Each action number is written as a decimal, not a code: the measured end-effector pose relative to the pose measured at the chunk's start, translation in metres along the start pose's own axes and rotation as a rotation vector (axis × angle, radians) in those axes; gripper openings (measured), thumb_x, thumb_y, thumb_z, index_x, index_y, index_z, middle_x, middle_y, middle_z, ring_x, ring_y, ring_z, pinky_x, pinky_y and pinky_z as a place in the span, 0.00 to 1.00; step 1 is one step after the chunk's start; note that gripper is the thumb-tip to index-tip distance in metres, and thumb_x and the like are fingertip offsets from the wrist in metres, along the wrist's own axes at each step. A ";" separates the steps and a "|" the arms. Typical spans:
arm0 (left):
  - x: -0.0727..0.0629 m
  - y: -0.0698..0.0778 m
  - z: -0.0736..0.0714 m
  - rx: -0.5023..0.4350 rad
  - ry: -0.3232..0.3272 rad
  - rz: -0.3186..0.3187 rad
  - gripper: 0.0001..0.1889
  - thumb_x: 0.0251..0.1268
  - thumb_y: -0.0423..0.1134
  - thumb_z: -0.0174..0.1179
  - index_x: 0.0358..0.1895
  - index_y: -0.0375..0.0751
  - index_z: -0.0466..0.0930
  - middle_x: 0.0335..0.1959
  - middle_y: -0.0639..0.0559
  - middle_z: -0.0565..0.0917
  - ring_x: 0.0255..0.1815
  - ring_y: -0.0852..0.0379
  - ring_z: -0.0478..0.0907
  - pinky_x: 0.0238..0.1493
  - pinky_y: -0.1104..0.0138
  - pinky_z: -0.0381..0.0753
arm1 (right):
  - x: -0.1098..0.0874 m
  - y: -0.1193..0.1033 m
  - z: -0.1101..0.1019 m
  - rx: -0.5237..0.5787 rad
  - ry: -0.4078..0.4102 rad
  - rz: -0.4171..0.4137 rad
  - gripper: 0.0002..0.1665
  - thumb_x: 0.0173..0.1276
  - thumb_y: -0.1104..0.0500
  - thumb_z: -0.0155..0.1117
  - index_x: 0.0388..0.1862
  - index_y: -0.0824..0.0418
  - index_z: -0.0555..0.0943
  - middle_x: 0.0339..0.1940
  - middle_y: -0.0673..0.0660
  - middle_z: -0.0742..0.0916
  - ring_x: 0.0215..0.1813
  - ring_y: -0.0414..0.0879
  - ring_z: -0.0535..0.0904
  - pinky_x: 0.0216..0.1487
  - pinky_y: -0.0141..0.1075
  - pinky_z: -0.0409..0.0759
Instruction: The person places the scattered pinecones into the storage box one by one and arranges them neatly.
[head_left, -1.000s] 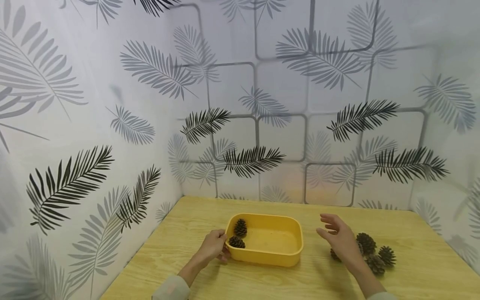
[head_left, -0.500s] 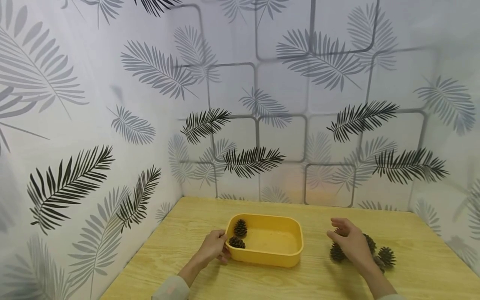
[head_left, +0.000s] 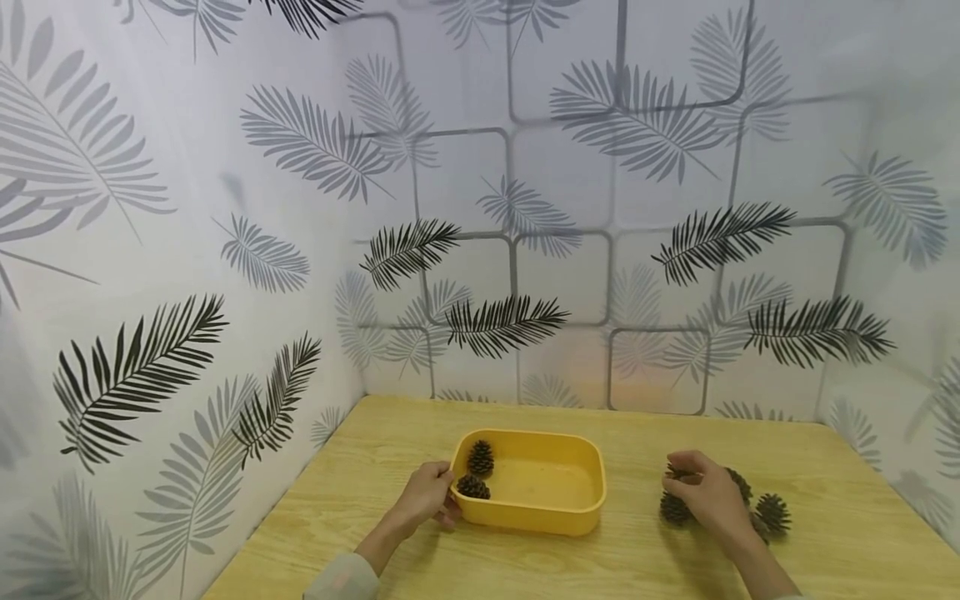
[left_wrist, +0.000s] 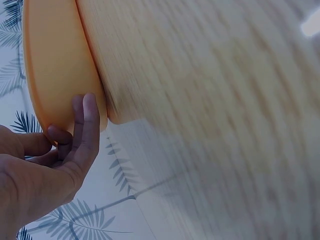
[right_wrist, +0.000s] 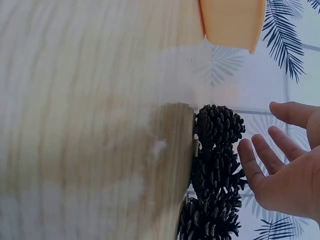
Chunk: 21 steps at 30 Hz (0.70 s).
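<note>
A yellow plastic box (head_left: pixel 525 518), open-topped and shallow, stands on the table. Its left end is held by my left hand (head_left: pixel 422 497), the thumb and fingers pinching the rim; the left wrist view shows other fingers against the outer wall of the box (left_wrist: pixel 57 65). Inside, at the left end, lie two brown pine cones, one farther back (head_left: pixel 481 457) and one nearer (head_left: pixel 473 487). To the right of the box, my right hand (head_left: pixel 708 497) hovers over a cluster of pine cones (right_wrist: pixel 215 170), fingers spread and slightly bent. The hand partly hides the cluster in the head view.
The wood-grain table (head_left: pixel 360 467) meets a wall covering with leaf prints (head_left: pixel 510 325) at its back and left side. One pine cone (head_left: pixel 772 514) lies at the right of the cluster. A stretch of table separates box and cluster.
My right hand has moved right and slightly lower, over the pine cones, its thumb and fingertips closer together. My left hand and the box have stayed in place.
</note>
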<state>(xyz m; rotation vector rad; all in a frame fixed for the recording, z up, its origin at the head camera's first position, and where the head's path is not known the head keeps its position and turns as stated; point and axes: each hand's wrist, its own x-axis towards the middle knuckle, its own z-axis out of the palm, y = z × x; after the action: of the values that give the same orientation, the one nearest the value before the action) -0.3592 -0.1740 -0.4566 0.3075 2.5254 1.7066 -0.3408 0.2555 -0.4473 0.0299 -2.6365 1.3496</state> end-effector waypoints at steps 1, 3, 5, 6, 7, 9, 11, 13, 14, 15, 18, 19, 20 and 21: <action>0.000 0.000 0.000 -0.002 0.002 -0.002 0.19 0.85 0.33 0.41 0.63 0.23 0.75 0.36 0.39 0.84 0.32 0.43 0.86 0.30 0.56 0.90 | 0.000 0.001 0.000 0.004 -0.004 0.001 0.30 0.75 0.56 0.68 0.69 0.70 0.74 0.66 0.73 0.79 0.60 0.65 0.78 0.52 0.52 0.84; 0.000 -0.001 0.001 -0.003 0.004 -0.002 0.19 0.85 0.33 0.41 0.64 0.23 0.75 0.35 0.40 0.84 0.31 0.45 0.86 0.29 0.56 0.90 | -0.001 0.002 0.001 0.011 -0.007 -0.001 0.29 0.74 0.58 0.68 0.68 0.71 0.75 0.65 0.72 0.80 0.60 0.64 0.78 0.52 0.52 0.84; 0.000 -0.001 0.001 -0.004 0.008 -0.004 0.19 0.85 0.32 0.41 0.64 0.23 0.75 0.35 0.40 0.84 0.30 0.45 0.86 0.28 0.57 0.90 | -0.001 0.003 0.001 0.016 -0.008 -0.003 0.29 0.74 0.58 0.68 0.68 0.70 0.75 0.66 0.72 0.80 0.60 0.63 0.78 0.52 0.51 0.84; 0.000 -0.001 0.001 -0.003 0.008 -0.002 0.19 0.85 0.32 0.41 0.64 0.23 0.75 0.35 0.40 0.84 0.30 0.45 0.86 0.28 0.56 0.90 | -0.001 0.003 0.001 0.013 -0.008 -0.004 0.29 0.74 0.59 0.68 0.68 0.70 0.75 0.66 0.72 0.80 0.60 0.64 0.78 0.51 0.51 0.84; 0.000 -0.001 0.001 -0.003 0.009 -0.001 0.19 0.85 0.32 0.41 0.64 0.23 0.75 0.35 0.40 0.84 0.30 0.45 0.86 0.28 0.56 0.90 | -0.001 0.003 0.001 0.011 -0.007 -0.006 0.29 0.74 0.59 0.68 0.68 0.70 0.75 0.66 0.73 0.80 0.60 0.64 0.78 0.51 0.52 0.84; 0.000 -0.001 0.001 -0.001 0.009 -0.001 0.19 0.85 0.32 0.41 0.63 0.23 0.75 0.36 0.40 0.84 0.31 0.45 0.86 0.29 0.56 0.90 | -0.001 0.004 0.002 -0.005 -0.006 -0.013 0.28 0.74 0.59 0.68 0.68 0.70 0.76 0.67 0.73 0.79 0.60 0.64 0.78 0.51 0.52 0.84; 0.000 0.000 0.000 0.000 0.008 -0.004 0.19 0.85 0.32 0.41 0.63 0.23 0.75 0.36 0.39 0.84 0.31 0.45 0.86 0.29 0.56 0.90 | 0.000 0.006 0.003 -0.037 -0.001 -0.023 0.26 0.72 0.60 0.69 0.66 0.70 0.78 0.66 0.72 0.80 0.60 0.64 0.78 0.51 0.53 0.84; 0.000 0.000 0.000 0.002 0.007 -0.007 0.18 0.85 0.32 0.41 0.62 0.23 0.76 0.37 0.39 0.84 0.32 0.44 0.86 0.30 0.55 0.90 | 0.000 0.007 0.004 -0.074 0.000 -0.040 0.25 0.71 0.62 0.70 0.64 0.69 0.80 0.63 0.71 0.81 0.57 0.63 0.79 0.51 0.54 0.84; 0.000 0.001 0.000 0.002 0.006 -0.008 0.18 0.85 0.32 0.41 0.62 0.23 0.76 0.37 0.39 0.84 0.32 0.44 0.86 0.30 0.56 0.90 | 0.001 0.008 0.005 -0.096 0.001 -0.053 0.24 0.70 0.62 0.71 0.62 0.69 0.81 0.62 0.71 0.82 0.56 0.63 0.80 0.50 0.54 0.83; -0.001 0.001 0.000 0.002 0.006 -0.008 0.18 0.85 0.32 0.41 0.62 0.23 0.76 0.37 0.39 0.84 0.32 0.44 0.86 0.30 0.56 0.90 | 0.001 0.009 0.006 -0.117 0.002 -0.065 0.23 0.70 0.62 0.71 0.61 0.69 0.81 0.60 0.70 0.83 0.55 0.63 0.80 0.50 0.55 0.83; -0.001 0.001 0.000 0.002 0.003 -0.005 0.18 0.85 0.32 0.41 0.61 0.23 0.76 0.36 0.40 0.84 0.32 0.44 0.87 0.30 0.56 0.90 | 0.002 0.009 0.009 -0.156 -0.001 -0.103 0.22 0.68 0.64 0.72 0.59 0.69 0.82 0.57 0.70 0.85 0.53 0.64 0.81 0.50 0.56 0.83; -0.001 0.001 0.000 0.001 0.002 -0.003 0.18 0.85 0.32 0.41 0.62 0.23 0.76 0.36 0.40 0.84 0.32 0.44 0.87 0.30 0.56 0.90 | 0.002 0.009 0.010 -0.166 -0.003 -0.113 0.21 0.68 0.64 0.72 0.59 0.69 0.83 0.57 0.70 0.85 0.53 0.64 0.81 0.50 0.57 0.83; -0.002 0.001 0.000 0.001 0.002 -0.002 0.18 0.85 0.32 0.41 0.62 0.23 0.76 0.36 0.40 0.84 0.32 0.43 0.87 0.30 0.56 0.90 | 0.002 0.009 0.010 -0.174 -0.004 -0.127 0.21 0.67 0.65 0.72 0.58 0.70 0.83 0.57 0.70 0.85 0.54 0.65 0.81 0.51 0.57 0.83; -0.001 0.000 0.000 0.000 0.002 -0.001 0.18 0.85 0.32 0.41 0.62 0.23 0.76 0.36 0.40 0.84 0.32 0.43 0.86 0.30 0.55 0.90 | 0.002 0.009 0.011 -0.180 -0.007 -0.135 0.21 0.67 0.66 0.72 0.58 0.70 0.83 0.56 0.71 0.85 0.53 0.65 0.82 0.51 0.57 0.83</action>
<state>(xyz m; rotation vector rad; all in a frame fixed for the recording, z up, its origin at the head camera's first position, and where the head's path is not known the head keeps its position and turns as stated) -0.3578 -0.1742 -0.4563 0.3045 2.5270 1.7077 -0.3456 0.2517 -0.4603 0.1844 -2.6961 1.0683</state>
